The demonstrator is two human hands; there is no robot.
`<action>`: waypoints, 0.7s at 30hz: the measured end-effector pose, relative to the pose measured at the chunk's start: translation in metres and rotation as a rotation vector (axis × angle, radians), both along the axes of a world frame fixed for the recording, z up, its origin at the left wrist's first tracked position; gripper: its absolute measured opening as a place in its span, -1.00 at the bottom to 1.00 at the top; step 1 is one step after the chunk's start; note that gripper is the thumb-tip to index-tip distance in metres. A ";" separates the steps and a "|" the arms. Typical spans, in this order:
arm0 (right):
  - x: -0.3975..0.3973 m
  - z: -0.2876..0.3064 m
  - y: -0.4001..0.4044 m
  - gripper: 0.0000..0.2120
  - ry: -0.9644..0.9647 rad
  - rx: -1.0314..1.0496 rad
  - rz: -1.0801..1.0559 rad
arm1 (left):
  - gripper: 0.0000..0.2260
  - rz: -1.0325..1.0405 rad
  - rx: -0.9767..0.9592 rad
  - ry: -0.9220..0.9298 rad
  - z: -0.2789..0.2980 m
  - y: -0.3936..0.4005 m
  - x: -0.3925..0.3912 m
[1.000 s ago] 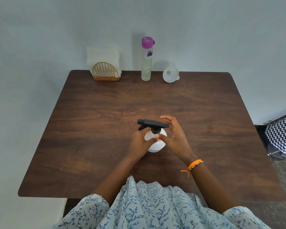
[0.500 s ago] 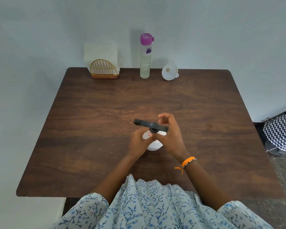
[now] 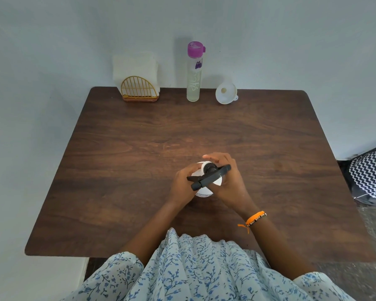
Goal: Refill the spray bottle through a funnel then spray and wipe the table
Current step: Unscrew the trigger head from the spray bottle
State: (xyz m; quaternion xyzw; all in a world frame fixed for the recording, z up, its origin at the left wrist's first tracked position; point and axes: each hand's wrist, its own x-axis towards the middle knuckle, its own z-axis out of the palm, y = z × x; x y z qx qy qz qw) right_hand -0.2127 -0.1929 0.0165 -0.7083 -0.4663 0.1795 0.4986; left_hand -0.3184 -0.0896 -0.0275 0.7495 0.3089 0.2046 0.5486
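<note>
A white spray bottle (image 3: 204,193) stands on the dark wooden table (image 3: 139,148), near its middle. My left hand (image 3: 180,183) wraps the bottle's left side. My right hand (image 3: 228,181) grips the black trigger head (image 3: 208,175) at its neck; the head's nozzle points to the front left. A white funnel (image 3: 225,93) lies at the table's far edge. To the left of the funnel stands a tall clear refill bottle (image 3: 194,72) with a purple cap.
White napkins in a gold wire holder (image 3: 138,90) stand at the back left, against the pale wall. A black-and-white zigzag cushion (image 3: 369,172) lies on the floor beyond the table's right edge.
The black trigger head has turned on the bottle: its nozzle swung from pointing left to pointing front left. My right hand turned with it, and my left hand stayed on the bottle.
</note>
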 end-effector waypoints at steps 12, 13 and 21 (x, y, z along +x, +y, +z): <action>0.004 0.020 0.004 -0.70 0.305 0.044 -0.164 | -0.61 0.078 -0.037 0.103 -0.001 -0.002 0.003; 0.005 0.023 0.006 -0.70 0.327 0.052 -0.173 | -0.59 0.081 -0.037 0.103 -0.001 -0.002 0.003; 0.009 0.047 0.018 -0.63 0.263 0.122 -0.192 | -0.55 0.082 -0.058 0.147 -0.004 -0.003 0.005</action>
